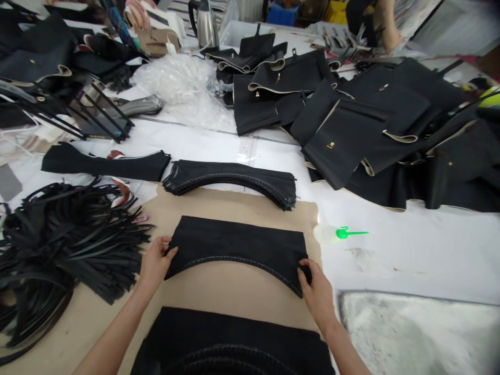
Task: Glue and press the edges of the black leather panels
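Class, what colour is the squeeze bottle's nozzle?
The nozzle is bright green, best seen in the head view.

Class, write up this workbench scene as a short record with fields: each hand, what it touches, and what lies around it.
left hand: on the panel's left edge
right hand: on the panel's lower right corner
held item: black panel, curved, stitched along its lower edge
under it: brown paper
nearby: curved panel stack beyond it; black straps to the left
rest: bottle with green nozzle, black bag pieces, steel kettle, plastic wrap
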Available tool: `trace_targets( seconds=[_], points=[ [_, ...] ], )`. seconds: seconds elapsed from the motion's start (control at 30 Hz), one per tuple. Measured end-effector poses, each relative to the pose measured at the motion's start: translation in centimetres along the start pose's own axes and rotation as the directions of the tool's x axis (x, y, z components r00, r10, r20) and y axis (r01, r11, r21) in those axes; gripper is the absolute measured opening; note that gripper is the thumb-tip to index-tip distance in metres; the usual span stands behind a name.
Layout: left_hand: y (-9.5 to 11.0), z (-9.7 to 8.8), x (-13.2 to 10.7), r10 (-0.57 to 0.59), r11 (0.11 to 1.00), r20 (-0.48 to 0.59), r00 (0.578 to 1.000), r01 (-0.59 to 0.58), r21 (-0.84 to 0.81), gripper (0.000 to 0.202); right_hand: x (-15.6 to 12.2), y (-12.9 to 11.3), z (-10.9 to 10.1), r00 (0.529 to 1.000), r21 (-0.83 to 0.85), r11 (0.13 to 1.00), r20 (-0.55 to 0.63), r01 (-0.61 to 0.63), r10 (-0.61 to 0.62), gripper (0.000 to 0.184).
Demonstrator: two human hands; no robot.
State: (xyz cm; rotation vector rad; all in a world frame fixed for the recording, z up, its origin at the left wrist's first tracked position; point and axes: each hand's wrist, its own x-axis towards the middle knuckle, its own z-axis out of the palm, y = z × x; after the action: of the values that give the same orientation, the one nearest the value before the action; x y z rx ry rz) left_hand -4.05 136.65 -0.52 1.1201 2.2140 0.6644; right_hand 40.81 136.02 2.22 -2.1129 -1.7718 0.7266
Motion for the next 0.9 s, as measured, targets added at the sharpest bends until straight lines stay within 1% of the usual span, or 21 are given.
trace_targets(
  seconds=[0.1, 0.17, 0.3, 0.5, 0.7, 0.8, 0.87, 0.9],
  points=[
    [0.8, -0.2, -0.5, 0.035, 0.997, -0.005, 0.999, -0.034, 0.072, 0.029, 0.0, 0.5, 0.2, 0.999, -0.035, 0.999, 0.028, -0.036, 0.037, 0.03],
    [1.2, -0.2, -0.8, 0.036, 0.993, -0.025, 0.999, -0.033, 0.11, 0.026, 0.0, 1.0, 0.5, 0.998, -0.065, 0.997, 0.038, -0.052, 0.055, 0.033],
    [1.2, -0.1, -0.8, 0.03, 0.987, -0.062, 0.998, -0.019, 0.158, 0.028, 0.4, 1.9, 1.3, 0.998, -0.151, 0.987, 0.029, -0.047, 0.052, 0.041],
    [1.3, 0.0, -1.2, 0.04, 0.985, -0.075, 0.996, -0.027, 0.171, 0.027, 0.4, 1.5, 1.6, 1.0, -0.178, 0.984, 0.005, -0.018, 0.02, 0.047],
    [1.3, 0.1, -1.4, 0.077, 0.976, -0.096, 0.992, -0.055, 0.21, 0.028, 0.5, 1.8, 1.6, 1.0, -0.196, 0.981, 0.028, -0.003, 0.008, 0.05],
    [1.4, -0.2, -1.4, 0.114, 0.964, -0.122, 0.986, -0.08, 0.253, 0.028, 0.5, 1.6, 1.8, 1.0, -0.199, 0.98, 0.006, -0.013, 0.014, 0.05],
    [2.1, -0.2, -1.8, 0.147, 0.952, -0.162, 0.976, -0.096, 0.289, 0.028, 0.3, 1.3, 1.8, 1.0, -0.198, 0.98, -0.007, -0.028, 0.027, 0.05],
    [2.6, -0.1, -2.2, 0.186, 0.941, -0.175, 0.967, -0.124, 0.316, 0.029, 0.2, 1.2, 1.7, 0.999, -0.194, 0.98, -0.008, -0.036, 0.036, 0.05]
  ],
)
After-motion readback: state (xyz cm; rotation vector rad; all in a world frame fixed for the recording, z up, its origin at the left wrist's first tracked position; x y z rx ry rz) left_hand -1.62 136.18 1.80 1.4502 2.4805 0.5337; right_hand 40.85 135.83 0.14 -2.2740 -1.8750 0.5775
